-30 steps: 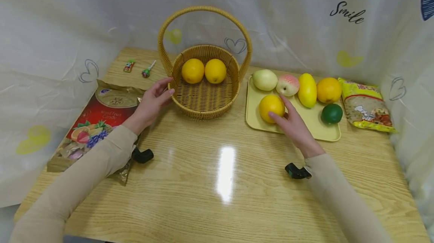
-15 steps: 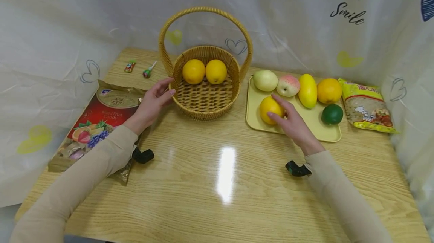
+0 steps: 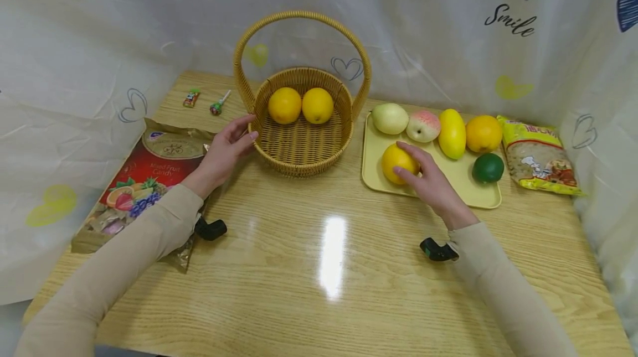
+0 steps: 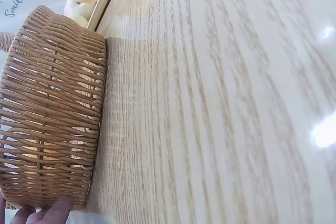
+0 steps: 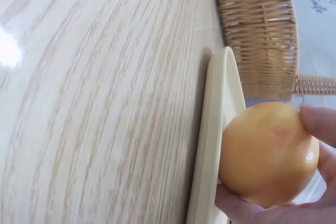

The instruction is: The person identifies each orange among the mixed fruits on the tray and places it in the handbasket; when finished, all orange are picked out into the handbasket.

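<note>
With thumb and fingers curved round it, my right hand (image 3: 431,182) holds an orange (image 3: 395,163) over the near left part of a pale yellow tray (image 3: 371,179). In the right wrist view the orange (image 5: 268,153) sits by the tray's rim (image 5: 210,129), thumb and fingers on opposite sides. My left hand (image 3: 226,149) touches the left outer side of a wicker basket (image 3: 299,167) with its fingertips. The left wrist view has those fingertips (image 4: 62,208) against the weave. Two more oranges (image 3: 284,105) lie at the back inside the basket.
The tray also bears a pale green fruit (image 3: 390,119), a peach (image 3: 423,125), a mango (image 3: 452,134), another orange (image 3: 483,133) and a dark green fruit (image 3: 488,167). A yellow food packet (image 3: 539,155), red candy bag (image 3: 149,174), lollipop (image 3: 216,107) and small candy (image 3: 191,98) surround them.
My right index finger has moved left over the top of the orange, and the orange has shifted very slightly toward me. The left hand and basket look unchanged.
</note>
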`<state>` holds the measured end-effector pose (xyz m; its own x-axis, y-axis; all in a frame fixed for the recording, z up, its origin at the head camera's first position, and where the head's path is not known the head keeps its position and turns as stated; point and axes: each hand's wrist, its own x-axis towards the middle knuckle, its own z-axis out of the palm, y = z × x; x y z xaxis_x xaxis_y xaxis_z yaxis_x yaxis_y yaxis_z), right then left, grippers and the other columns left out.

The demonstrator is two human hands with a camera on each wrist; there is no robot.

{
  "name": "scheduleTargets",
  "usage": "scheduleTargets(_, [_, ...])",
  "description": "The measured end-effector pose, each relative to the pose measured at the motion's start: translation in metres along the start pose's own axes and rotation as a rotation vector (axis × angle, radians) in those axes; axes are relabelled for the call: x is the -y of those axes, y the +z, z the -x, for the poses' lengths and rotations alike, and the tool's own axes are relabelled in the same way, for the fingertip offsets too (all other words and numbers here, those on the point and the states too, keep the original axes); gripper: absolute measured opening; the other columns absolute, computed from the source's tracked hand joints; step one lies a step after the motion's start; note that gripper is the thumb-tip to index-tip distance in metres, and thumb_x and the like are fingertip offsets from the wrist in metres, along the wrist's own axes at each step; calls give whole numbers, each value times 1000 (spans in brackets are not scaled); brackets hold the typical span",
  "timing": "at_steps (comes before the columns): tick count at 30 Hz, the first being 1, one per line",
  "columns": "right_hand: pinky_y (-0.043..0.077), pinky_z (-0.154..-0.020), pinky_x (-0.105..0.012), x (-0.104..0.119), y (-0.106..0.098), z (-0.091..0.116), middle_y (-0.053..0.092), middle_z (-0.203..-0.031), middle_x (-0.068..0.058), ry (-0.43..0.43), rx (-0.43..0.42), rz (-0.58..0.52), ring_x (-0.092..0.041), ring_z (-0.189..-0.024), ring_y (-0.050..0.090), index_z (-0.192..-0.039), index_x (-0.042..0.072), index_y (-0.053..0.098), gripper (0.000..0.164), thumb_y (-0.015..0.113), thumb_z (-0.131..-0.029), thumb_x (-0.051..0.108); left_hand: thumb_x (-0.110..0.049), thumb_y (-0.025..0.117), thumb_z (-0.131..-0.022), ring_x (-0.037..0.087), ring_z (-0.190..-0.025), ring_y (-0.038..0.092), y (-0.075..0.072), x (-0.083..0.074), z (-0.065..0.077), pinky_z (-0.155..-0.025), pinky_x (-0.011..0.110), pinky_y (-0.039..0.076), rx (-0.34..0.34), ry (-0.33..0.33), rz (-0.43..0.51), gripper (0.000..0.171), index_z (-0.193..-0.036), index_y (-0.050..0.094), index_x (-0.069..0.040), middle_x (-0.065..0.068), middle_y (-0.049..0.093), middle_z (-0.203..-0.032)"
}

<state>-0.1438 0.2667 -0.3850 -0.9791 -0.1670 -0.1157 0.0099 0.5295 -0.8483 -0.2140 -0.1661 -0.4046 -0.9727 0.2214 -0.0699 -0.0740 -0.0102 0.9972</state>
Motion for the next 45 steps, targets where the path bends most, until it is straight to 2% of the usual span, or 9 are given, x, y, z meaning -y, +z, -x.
scheduleTargets(6, [15,-117,-56,-5,-2,-3,24,-158,-11,8,-6,-15,-31,-143,20,-154,19,33,62,60,-99,30,-23,57,-101,14,-147,20,0,0,1,-114,47,32,-6,-11,-2,54,-150,38,-14,3,28,-159])
scheduleTargets(11, [19,-115,-53,-2,-3,-1,26,-158,-9,49,-9,-30,-29,-139,25,-152,19,35,61,59,-99,38,-23,57,-101,14,-146,21,1,0,1,-113,48,32,-5,-15,8,54,-150,38,-13,2,28,-159])
scheduleTargets(20, [18,-116,-55,2,-5,-1,17,-161,-11,109,20,-26,-32,-143,20,-157,23,25,68,57,-99,39,-23,57,-100,14,-146,22,-1,1,0,-114,48,32,-7,-20,2,53,-150,39,-15,2,28,-159])
scheduleTargets(27, [20,-115,-56,4,-3,-3,22,-159,-12,71,10,-2,-33,-140,23,-155,16,29,64,57,-100,35,-24,57,-100,14,-146,22,-1,0,1,-113,47,33,-3,-23,-5,54,-150,38,-15,2,28,-159])
scheduleTargets(31, [20,-115,-57,7,-3,-4,25,-158,-12,51,-7,15,-32,-140,24,-155,17,31,63,57,-100,34,-24,57,-101,14,-146,23,0,-1,1,-113,47,33,-4,-23,-3,54,-150,38,-15,2,28,-159])
scheduleTargets(34, [32,-108,-53,13,-3,-4,27,-157,-11,42,-19,10,-32,-134,31,-155,19,30,62,56,-101,34,-23,57,-101,15,-145,24,0,-1,1,-113,48,32,-8,-23,3,54,-150,38,-15,2,29,-159])
scheduleTargets(38, [47,-92,-40,24,-4,-3,26,-157,-10,51,-7,-7,-32,-123,41,-156,23,28,63,54,-101,38,-23,57,-101,15,-145,24,0,-1,1,-114,47,32,-7,-24,-1,54,-150,38,-15,2,29,-159])
scheduleTargets(45, [49,-90,-35,51,-4,-8,33,-151,-8,36,15,-32,-31,-113,48,-154,29,31,62,56,-99,43,-25,57,-101,16,-145,24,-1,-1,1,-113,46,33,1,-23,-20,55,-151,37,-15,2,27,-160])
